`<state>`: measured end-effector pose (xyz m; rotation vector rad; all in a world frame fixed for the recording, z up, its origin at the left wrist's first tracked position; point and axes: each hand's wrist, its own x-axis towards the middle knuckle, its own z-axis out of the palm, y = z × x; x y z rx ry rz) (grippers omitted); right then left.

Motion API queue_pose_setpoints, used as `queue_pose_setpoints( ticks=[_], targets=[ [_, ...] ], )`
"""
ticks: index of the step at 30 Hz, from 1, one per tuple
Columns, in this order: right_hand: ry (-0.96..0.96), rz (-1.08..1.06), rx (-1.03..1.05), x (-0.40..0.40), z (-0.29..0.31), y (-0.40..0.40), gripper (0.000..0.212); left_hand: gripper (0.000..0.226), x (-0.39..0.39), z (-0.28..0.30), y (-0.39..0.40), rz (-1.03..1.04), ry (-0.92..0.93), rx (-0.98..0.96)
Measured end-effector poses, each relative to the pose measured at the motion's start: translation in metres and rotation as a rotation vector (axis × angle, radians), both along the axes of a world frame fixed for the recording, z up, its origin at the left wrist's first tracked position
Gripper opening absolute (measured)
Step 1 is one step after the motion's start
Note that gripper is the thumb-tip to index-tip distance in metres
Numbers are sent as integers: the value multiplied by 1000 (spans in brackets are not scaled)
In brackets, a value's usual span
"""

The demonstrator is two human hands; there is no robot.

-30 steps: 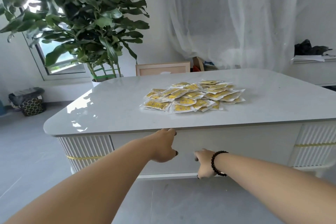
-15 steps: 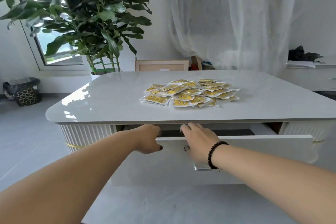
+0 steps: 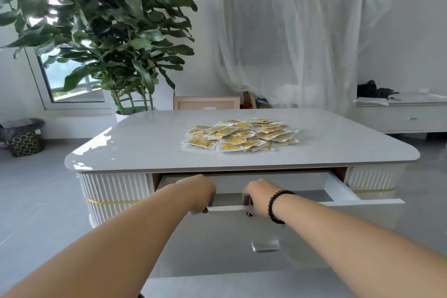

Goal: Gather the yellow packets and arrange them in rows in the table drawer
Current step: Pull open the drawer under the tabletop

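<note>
Head camera looks forward-down, near the table (image 3: pixel 145 150).

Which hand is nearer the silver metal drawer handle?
Right. The right hand grips the white drawer front's top edge almost directly above the silver metal drawer handle; the left hand grips the same edge further to the left.

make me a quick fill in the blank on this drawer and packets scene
1. Both hands, left hand and right hand, grip the top edge of the ____.
2. The yellow packets lie in a pile on the ____.
3. A black bead bracelet is worn on the ____ wrist.
4. The visible part of the drawer holds ____ packets.

Missing words: drawer; table; right; no
</note>
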<state>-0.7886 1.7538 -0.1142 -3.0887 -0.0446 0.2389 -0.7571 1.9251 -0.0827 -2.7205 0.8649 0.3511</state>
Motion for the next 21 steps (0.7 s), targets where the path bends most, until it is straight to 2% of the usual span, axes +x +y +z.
queue_pose_setpoints(
  ticks=[5,9,14,17,21],
  targets=[
    [65,35,-29,-14,8,6,26,26,-11,1,5,10,26,-69],
    [143,68,-94,-24,15,12,39,18,-21,0,11,11,107,-113],
    [188,38,87,-26,22,6,32,26,-11,0,16,68,209,-298],
    [196,-49,288,-16,29,0,26,31,3,6,10,92,162,-398],
    [78,-127,292,12,32,-14,26,37,30,9,-5,91,12,-375]
  ],
)
